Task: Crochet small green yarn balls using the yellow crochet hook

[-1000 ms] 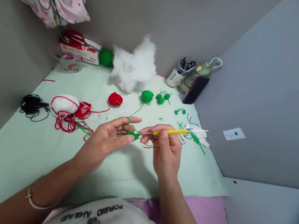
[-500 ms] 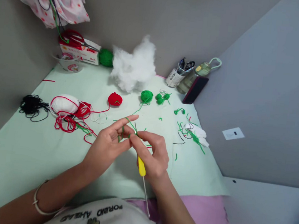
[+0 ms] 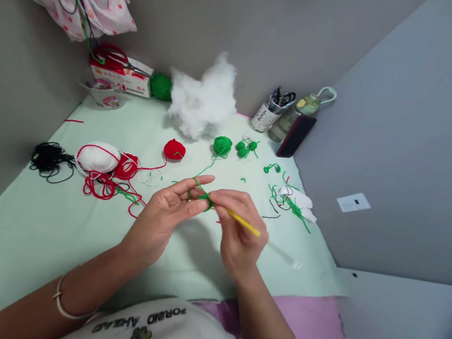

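My left hand [image 3: 167, 206] pinches a small piece of green crochet work [image 3: 208, 202], and green yarn loops over its raised index finger. My right hand [image 3: 239, 231] is closed on a crochet hook [image 3: 246, 223] with a yellow grip; the hook's far end blurs toward the right. The hook's tip meets the green piece between my fingertips, where it is mostly hidden. From my left hand, the strand runs up to a green yarn ball [image 3: 222, 146] on the pale green tablecloth [image 3: 197, 275].
Red yarn [image 3: 174, 150], white yarn [image 3: 99, 158] and black yarn [image 3: 49, 160] lie left. White stuffing [image 3: 203, 99] sits at the back, near scissors [image 3: 127, 64] on a box. A pen cup [image 3: 265, 115], bottle [image 3: 283, 123] and phone [image 3: 296, 136] stand back right. Green scraps [image 3: 295, 207] lie right.
The crochet hook has swung from pointing down toward my body to slanting out rightward. My right hand has turned and shifted slightly right; the green piece shows more between my fingers.
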The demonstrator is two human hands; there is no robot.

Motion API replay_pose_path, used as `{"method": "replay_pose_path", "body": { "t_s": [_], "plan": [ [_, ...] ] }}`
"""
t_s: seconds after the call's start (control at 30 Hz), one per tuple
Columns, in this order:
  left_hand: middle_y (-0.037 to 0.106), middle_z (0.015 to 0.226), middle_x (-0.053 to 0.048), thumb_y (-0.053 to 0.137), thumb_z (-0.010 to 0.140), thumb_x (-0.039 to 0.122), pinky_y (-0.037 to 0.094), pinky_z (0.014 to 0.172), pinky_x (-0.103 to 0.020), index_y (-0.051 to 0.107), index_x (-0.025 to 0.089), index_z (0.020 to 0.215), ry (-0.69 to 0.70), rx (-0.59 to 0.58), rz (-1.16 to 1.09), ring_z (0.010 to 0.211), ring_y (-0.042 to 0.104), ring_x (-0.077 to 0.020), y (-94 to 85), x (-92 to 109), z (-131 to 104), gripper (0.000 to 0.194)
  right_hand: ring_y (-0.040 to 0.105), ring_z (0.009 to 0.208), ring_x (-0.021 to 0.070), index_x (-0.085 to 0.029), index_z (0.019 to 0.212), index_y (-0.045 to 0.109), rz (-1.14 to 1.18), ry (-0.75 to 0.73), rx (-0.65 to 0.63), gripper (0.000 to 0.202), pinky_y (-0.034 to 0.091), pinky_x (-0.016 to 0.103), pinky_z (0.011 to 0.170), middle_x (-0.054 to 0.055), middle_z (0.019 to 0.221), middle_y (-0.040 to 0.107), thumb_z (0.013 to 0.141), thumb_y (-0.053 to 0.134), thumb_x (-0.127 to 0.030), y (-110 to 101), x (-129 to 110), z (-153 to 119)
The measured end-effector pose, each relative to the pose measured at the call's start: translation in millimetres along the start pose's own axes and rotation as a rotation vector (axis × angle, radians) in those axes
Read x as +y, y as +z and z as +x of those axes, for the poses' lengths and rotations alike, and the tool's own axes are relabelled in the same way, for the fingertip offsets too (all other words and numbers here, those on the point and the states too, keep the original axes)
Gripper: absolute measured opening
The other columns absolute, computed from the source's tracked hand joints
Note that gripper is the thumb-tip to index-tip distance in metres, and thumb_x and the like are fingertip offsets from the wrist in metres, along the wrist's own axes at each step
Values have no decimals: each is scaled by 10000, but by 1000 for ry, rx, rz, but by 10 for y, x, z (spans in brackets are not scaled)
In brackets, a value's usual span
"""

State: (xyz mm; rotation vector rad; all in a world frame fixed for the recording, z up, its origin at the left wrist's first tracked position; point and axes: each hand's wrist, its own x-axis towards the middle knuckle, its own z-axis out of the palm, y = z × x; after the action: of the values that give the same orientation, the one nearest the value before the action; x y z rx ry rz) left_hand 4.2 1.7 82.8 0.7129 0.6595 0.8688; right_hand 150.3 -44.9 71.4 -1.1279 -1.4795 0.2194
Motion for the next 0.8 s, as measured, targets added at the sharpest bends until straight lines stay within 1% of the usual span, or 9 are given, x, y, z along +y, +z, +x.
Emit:
{"method": "replay_pose_path", "body": {
  "t_s": [0.07, 0.13, 0.23, 0.3, 0.33, 0.4, 0.5, 0.67, 0.8],
  "plan": [
    [751, 933, -9, 854, 833, 245, 488, 936, -273, 826, 239, 1173, -50, -15, -79, 943, 657, -157, -16, -18, 32, 341, 748, 950, 189, -320, 1177, 777, -135, -114, -27, 327, 638, 354, 773, 62, 1112, 795, 976, 646, -100, -14, 20, -33],
    [769, 1039, -52, 822, 849, 242, 500, 940, -286, 845, 184, 1100, -96, -59, -164, 975, 666, -169, -49, -25, 67, 259, 745, 933, 186, -315, 1175, 778, -114, -120, 6, 326, 633, 342, 748, 61, 1091, 797, 980, 634, -98, -36, 36, -36],
    [777, 1116, -77, 797, 857, 232, 509, 947, -301, 858, 150, 1010, -89, -58, -203, 945, 670, -167, -95, -7, 87, 184, 716, 783, 157, -270, 1076, 786, 154, 127, 101, 212, 608, 307, 658, 46, 966, 791, 1025, 595, -193, -66, 40, 9],
    [792, 1045, -53, 794, 870, 235, 492, 967, -305, 854, 190, 1075, -76, -66, -135, 948, 677, -171, -108, 19, 71, 219, 690, 710, 143, -252, 1006, 784, 310, 297, 97, 194, 599, 302, 637, 40, 925, 784, 1036, 595, -290, -68, 34, 44],
    [796, 1022, -41, 800, 874, 244, 480, 982, -307, 848, 219, 1115, -67, -80, -77, 975, 679, -179, -110, 32, 58, 247, 694, 713, 146, -248, 990, 784, 351, 338, 69, 196, 601, 304, 644, 40, 923, 787, 1030, 609, -327, -63, 31, 57],
    [799, 1013, -25, 817, 873, 272, 462, 1008, -318, 837, 271, 1160, -42, -106, 45, 1027, 673, -196, -112, 54, 35, 288, 717, 764, 159, -249, 984, 792, 370, 356, 26, 180, 605, 307, 679, 40, 927, 800, 1011, 644, -347, -47, 31, 70],
    [782, 1023, -27, 822, 874, 328, 455, 1012, -336, 828, 301, 1191, -19, -124, 146, 1049, 649, -212, -124, 73, 22, 318, 725, 772, 156, -254, 998, 794, 410, 371, 22, 156, 594, 300, 689, 36, 937, 813, 1003, 661, -336, -33, 50, 74],
    [683, 937, -9, 850, 840, 340, 463, 919, -297, 826, 317, 1194, -12, -85, 179, 935, 592, -174, -156, 95, 21, 355, 700, 687, 134, -226, 941, 744, 548, 460, 27, 209, 584, 279, 646, 37, 892, 801, 1005, 647, -399, -48, 92, 110],
    [653, 921, -13, 862, 822, 310, 460, 835, -288, 837, 306, 1168, 15, -58, 210, 861, 564, -165, -173, 119, 15, 347, 712, 671, 127, -225, 938, 709, 609, 476, -5, 219, 593, 274, 648, 30, 887, 804, 1030, 610, -396, -73, 92, 136]
  ]
}}
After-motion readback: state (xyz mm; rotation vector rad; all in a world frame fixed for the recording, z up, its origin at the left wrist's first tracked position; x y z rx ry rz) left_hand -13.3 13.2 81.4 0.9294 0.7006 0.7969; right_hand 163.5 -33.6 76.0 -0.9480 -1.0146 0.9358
